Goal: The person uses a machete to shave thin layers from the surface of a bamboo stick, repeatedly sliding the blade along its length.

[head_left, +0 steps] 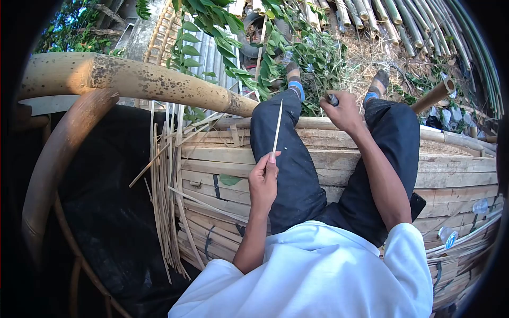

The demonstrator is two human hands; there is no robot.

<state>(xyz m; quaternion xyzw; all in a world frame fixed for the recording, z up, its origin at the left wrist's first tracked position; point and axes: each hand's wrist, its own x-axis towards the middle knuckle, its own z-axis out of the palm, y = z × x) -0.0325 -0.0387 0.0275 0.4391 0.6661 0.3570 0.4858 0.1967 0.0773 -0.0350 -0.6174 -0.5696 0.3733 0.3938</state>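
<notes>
Head view: the left hand (263, 180) pinches the foot of a thin sliver (277, 127) between thumb and fingertips and holds it upright over the left thigh. The right hand (344, 111) is clenched round what looks like a knife (332, 99) at the right knee; the blade is hidden. Paring well, I judge, calls for a low, firm pinch, a shallow edge angle, and strokes away from thumb and leg. Strips (164, 206) hang off the platform (456, 169) at left.

No text, label, brand, number or sign can be read anywhere.
</notes>
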